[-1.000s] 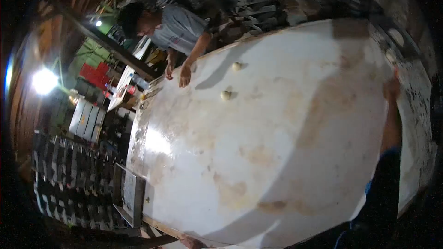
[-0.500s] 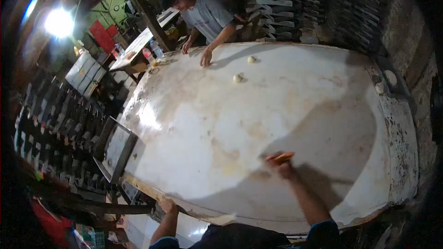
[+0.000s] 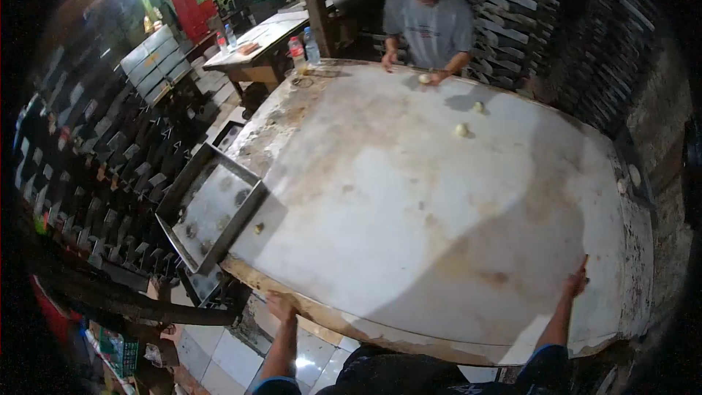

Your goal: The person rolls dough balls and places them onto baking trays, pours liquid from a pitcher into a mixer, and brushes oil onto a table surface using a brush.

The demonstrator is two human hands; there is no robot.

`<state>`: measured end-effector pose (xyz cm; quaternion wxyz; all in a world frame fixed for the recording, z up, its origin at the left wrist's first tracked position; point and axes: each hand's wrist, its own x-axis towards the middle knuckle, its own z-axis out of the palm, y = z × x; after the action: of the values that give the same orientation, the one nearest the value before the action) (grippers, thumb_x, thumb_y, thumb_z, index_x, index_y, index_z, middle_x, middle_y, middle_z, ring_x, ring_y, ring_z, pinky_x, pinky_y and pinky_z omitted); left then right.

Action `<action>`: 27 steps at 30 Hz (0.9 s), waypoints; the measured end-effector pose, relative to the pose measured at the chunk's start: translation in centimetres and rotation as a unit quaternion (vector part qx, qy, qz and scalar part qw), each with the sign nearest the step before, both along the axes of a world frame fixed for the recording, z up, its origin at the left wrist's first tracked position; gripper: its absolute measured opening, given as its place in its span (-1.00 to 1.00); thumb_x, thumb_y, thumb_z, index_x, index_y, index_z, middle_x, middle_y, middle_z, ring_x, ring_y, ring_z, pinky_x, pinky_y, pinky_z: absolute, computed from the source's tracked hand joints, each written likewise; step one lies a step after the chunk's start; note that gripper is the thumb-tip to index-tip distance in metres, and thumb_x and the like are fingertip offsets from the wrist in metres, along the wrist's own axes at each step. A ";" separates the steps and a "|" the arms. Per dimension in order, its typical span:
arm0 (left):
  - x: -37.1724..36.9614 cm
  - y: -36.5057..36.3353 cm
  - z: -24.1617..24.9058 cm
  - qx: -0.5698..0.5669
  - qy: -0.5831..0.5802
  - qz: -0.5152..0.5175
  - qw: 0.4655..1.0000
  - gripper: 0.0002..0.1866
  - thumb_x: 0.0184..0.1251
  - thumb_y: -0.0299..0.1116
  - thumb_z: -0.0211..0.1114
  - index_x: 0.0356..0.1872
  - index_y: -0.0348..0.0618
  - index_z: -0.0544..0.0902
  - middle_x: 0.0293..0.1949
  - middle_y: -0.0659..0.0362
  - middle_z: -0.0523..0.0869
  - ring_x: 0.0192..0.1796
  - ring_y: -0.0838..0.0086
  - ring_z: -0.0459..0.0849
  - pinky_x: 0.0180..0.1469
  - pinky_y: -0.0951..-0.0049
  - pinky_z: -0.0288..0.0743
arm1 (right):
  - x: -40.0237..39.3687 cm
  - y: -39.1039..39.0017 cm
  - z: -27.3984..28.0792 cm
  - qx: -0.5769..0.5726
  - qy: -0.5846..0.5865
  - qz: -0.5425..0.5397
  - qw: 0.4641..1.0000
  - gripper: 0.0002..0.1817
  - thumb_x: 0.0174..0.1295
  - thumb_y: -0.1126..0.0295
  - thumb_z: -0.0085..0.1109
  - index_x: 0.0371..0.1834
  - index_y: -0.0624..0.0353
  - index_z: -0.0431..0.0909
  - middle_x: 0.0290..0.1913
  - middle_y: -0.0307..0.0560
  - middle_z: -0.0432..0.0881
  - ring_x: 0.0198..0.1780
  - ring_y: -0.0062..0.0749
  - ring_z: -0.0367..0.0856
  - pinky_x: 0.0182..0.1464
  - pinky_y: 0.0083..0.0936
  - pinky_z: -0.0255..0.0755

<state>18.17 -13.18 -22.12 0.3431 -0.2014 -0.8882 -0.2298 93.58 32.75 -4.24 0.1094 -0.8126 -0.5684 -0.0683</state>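
My right hand (image 3: 575, 283) is closed on a thin orange-brown object, whose tip shows above the fingers, over the right part of the big pale table (image 3: 351, 234). My left hand (image 3: 281, 306) rests at the table's near left edge, its fingers partly hidden. At the far side, a person in a grey shirt (image 3: 431, 25) has one hand at a small pale dough ball (image 3: 424, 79). Two more pale balls lie on the table nearby, one farther back (image 3: 479, 107) and one closer (image 3: 461, 130).
An empty-looking metal tray (image 3: 208, 212) stands at the table's left edge, with a small yellowish lump (image 3: 258, 227) beside it. Bottles (image 3: 311, 45) stand at the far left corner. Stacked racks (image 3: 512, 14) line the back, and a green crate (image 3: 121, 355) is low on the left.
My view has turned left. My right hand has moved to the right with the orange-brown object. The other person has straightened up and now has a pale ball at one hand.
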 end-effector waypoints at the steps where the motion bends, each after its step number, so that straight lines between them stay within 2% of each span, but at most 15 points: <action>1: 1.8 1.7 4.6 0.027 -0.167 -0.022 0.985 -0.75 0.28 -0.31 -0.03 -0.29 -0.34 0.45 -0.48 -0.08 0.49 -0.42 -0.01 0.46 -0.35 0.13 0.35 | -8.0 -1.7 1.9 0.027 -0.010 0.052 0.998 -0.52 0.28 0.38 -0.19 0.30 0.07 0.18 0.15 0.04 0.43 0.08 -0.15 0.47 0.02 -0.33 0.36; 2: 2.7 1.6 7.6 0.050 -0.332 -0.042 0.941 -0.71 0.31 -0.29 -0.09 -0.30 -0.39 0.42 -0.44 -0.15 0.49 -0.37 -0.07 0.44 -0.30 0.09 0.33 | -16.1 -3.4 3.7 0.051 -0.021 0.103 0.993 -0.59 0.28 0.36 -0.17 0.21 0.11 0.33 0.04 0.04 0.54 -0.02 -0.11 0.53 -0.05 -0.23 0.38; 4: 0.7 0.2 0.7 0.251 -0.410 0.010 0.877 -0.63 0.36 -0.23 -0.17 -0.30 -0.44 0.41 -0.32 -0.23 0.48 -0.23 -0.07 0.44 -0.19 0.11 0.30 | -29.5 -5.5 0.5 0.094 0.223 0.329 0.913 -0.68 0.24 0.37 -0.07 0.07 0.13 0.37 -0.05 -0.01 0.55 -0.08 -0.20 0.52 -0.07 -0.33 0.38; 5: 2.4 1.7 6.9 0.327 -0.467 -0.020 0.821 -0.59 0.37 -0.22 -0.19 -0.21 -0.49 0.40 -0.21 -0.26 0.45 -0.13 -0.06 0.43 -0.07 0.13 0.28 | -36.7 -7.9 -0.3 0.055 0.343 0.424 0.837 -0.72 0.22 0.38 -0.02 0.00 0.14 0.39 -0.09 -0.04 0.55 -0.11 -0.24 0.52 -0.08 -0.38 0.38; 7: 2.4 1.2 5.1 0.343 -0.433 -0.010 0.834 -0.58 0.37 -0.21 -0.19 -0.16 -0.49 0.39 -0.15 -0.26 0.42 -0.08 -0.03 0.41 -0.01 0.14 0.25 | -47.7 -13.3 0.2 -0.045 0.478 0.549 0.684 -0.81 0.18 0.39 0.08 -0.15 0.16 0.44 -0.18 -0.09 0.56 -0.16 -0.33 0.51 -0.10 -0.49 0.39; 9: 1.6 0.8 6.1 0.346 -0.448 -0.030 0.823 -0.53 0.40 -0.15 -0.19 -0.03 -0.49 0.33 -0.06 -0.25 0.34 -0.01 0.05 0.34 0.12 0.18 0.16 | -51.7 -14.3 1.2 -0.099 0.543 0.557 0.620 -0.87 0.14 0.40 0.17 -0.29 0.18 0.48 -0.26 -0.14 0.57 -0.22 -0.43 0.51 -0.12 -0.59 0.39; 11: 0.6 2.1 11.7 0.378 -0.443 -0.045 0.812 -0.51 0.41 -0.12 -0.19 -0.03 -0.48 0.32 -0.07 -0.23 0.32 -0.01 0.06 0.32 0.13 0.18 0.14 | -51.5 -10.2 7.1 -0.170 0.587 0.444 0.656 -0.88 0.19 0.40 0.13 -0.29 0.21 0.50 -0.27 -0.20 0.55 -0.28 -0.51 0.48 -0.20 -0.55 0.42; 13: -1.2 1.4 10.8 0.358 -0.463 -0.008 0.811 -0.49 0.43 -0.05 -0.20 -0.06 -0.45 0.30 -0.15 -0.12 0.33 -0.08 0.15 0.32 0.09 0.23 0.16 | -46.6 0.1 1.9 -0.053 0.554 0.354 0.752 -0.83 0.17 0.40 0.13 -0.23 0.21 0.44 -0.29 -0.20 0.54 -0.27 -0.53 0.47 -0.28 -0.59 0.39; 16: -0.6 3.3 13.8 0.375 -0.422 0.018 0.825 -0.53 0.44 -0.07 -0.20 -0.12 -0.42 0.30 -0.21 -0.04 0.34 -0.13 0.24 0.33 0.01 0.27 0.20 | -42.0 10.0 2.9 0.072 0.335 0.216 0.914 -0.63 0.18 0.39 0.06 0.02 0.16 0.22 -0.17 -0.10 0.54 -0.19 -0.46 0.50 -0.23 -0.55 0.40; 19: -0.9 3.1 12.1 0.364 -0.404 0.032 0.839 -0.58 0.44 -0.11 -0.19 -0.15 -0.39 0.30 -0.27 0.02 0.33 -0.20 0.31 0.31 -0.07 0.30 0.22 | -48.4 15.5 2.7 -0.021 0.004 0.131 0.991 -0.42 0.20 0.38 0.00 0.27 0.10 0.01 -0.05 0.01 0.54 -0.11 -0.39 0.53 -0.18 -0.51 0.40; 21: -0.6 2.4 11.5 0.386 -0.429 0.022 0.817 -0.59 0.44 -0.16 -0.18 -0.09 -0.44 0.30 -0.21 -0.05 0.36 -0.15 0.24 0.33 0.00 0.25 0.20 | -59.1 17.8 0.2 -0.082 -0.103 0.230 0.964 -0.27 0.21 0.37 -0.04 0.44 0.07 -0.14 0.03 0.08 0.54 -0.05 -0.34 0.55 -0.15 -0.48 0.41; 22: -0.5 1.9 10.3 0.383 -0.425 0.032 0.820 -0.59 0.44 -0.16 -0.18 -0.09 -0.44 0.30 -0.21 -0.05 0.36 -0.15 0.24 0.33 0.00 0.25 0.20 | -65.0 19.8 -3.8 0.005 0.080 0.332 0.940 -0.48 0.20 0.36 0.01 0.22 0.19 0.12 0.04 0.01 0.46 -0.13 -0.34 0.52 -0.16 -0.48 0.38; 23: -0.6 1.5 8.4 0.371 -0.395 0.027 0.840 -0.58 0.43 -0.19 -0.18 -0.05 -0.47 0.29 -0.16 -0.11 0.37 -0.10 0.17 0.33 0.05 0.22 0.18 | -70.8 21.8 -7.7 0.063 0.245 0.440 0.862 -0.64 0.19 0.34 0.06 0.00 0.31 0.37 0.05 -0.05 0.38 -0.21 -0.33 0.49 -0.17 -0.49 0.35; 25: -0.7 1.8 9.4 0.344 -0.378 0.039 0.859 -0.55 0.42 -0.22 -0.18 0.03 -0.53 0.25 -0.07 -0.22 0.36 0.00 0.04 0.31 0.14 0.18 0.11 | -82.4 12.3 -4.2 0.132 0.411 0.509 0.745 -0.85 0.14 0.39 0.08 -0.32 0.20 0.59 -0.39 -0.20 0.64 -0.38 -0.49 0.52 -0.31 -0.52 0.42; 27: -0.9 2.4 11.2 0.322 -0.375 0.041 0.868 -0.53 0.40 -0.24 -0.17 0.08 -0.55 0.24 -0.02 -0.28 0.35 0.05 -0.04 0.30 0.19 0.16 0.07 | -88.3 3.1 -0.7 0.001 0.491 0.569 0.660 -0.90 0.14 0.44 0.08 -0.36 0.16 0.60 -0.42 -0.22 0.64 -0.33 -0.48 0.57 -0.24 -0.51 0.44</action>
<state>17.28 -10.80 -10.93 0.0391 0.0583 -0.8341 -0.5471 5.23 35.86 -4.92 0.3913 -0.2466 -0.7833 0.4154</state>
